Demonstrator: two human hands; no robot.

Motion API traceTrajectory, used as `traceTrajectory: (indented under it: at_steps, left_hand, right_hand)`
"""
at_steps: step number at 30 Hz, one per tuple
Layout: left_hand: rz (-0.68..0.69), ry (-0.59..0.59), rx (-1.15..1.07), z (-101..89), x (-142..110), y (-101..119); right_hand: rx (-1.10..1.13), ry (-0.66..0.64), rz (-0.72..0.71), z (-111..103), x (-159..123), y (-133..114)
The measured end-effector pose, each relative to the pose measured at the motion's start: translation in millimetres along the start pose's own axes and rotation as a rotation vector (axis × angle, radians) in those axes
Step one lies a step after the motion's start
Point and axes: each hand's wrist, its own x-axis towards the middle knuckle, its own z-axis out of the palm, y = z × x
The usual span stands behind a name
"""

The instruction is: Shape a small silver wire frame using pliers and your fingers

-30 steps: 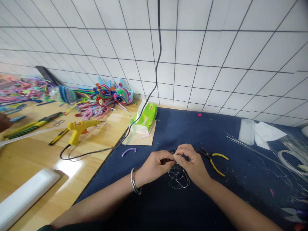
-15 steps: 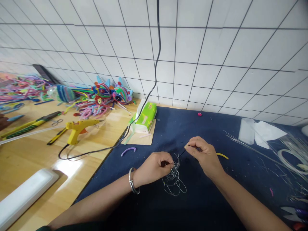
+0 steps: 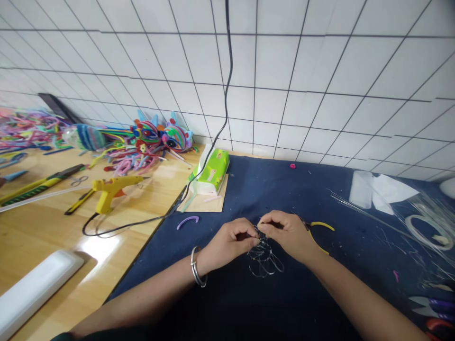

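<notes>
My left hand, a silver bangle at its wrist, pinches the upper end of a looped wire piece. Its thin silvery loops hang below my fingertips over the dark blue cloth. My right hand is closed in a pinch right beside the left fingertips, at the top of the wire piece. The thin black strand between its fingers is almost wholly hidden now. Yellow-handled pliers lie just past my right hand, partly covered by it.
Left on the wood stand a yellow glue gun with its cord, a utility knife and colourful craft figures. A green tissue pack lies behind my left hand. Loose wires, a wire coil and purple-handled scissors lie right.
My right hand has moved left and down, up against my left hand; the black strand stretched between them no longer shows. More of the yellow pliers' handles is uncovered.
</notes>
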Motion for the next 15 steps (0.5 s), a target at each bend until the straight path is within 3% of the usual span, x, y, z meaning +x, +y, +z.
traceTrajectory:
  at_steps: [5, 10, 15]
  left_hand:
    - [-0.083, 0.042, -0.263, 2.9, 1.2, -1.8]
    - [-0.065, 0.086, -0.421, 6.5, 1.4, -3.0]
    - [-0.099, -0.001, -0.52, 6.2, 1.4, -2.6]
  right_hand:
    - [0.051, -0.032, 0.05, 3.6, -0.6, -3.9]
    - [0.072, -0.058, 0.11, 6.7, -1.6, -5.7]
    - [0.083, -0.091, 0.108, 7.7, -2.6, -5.8]
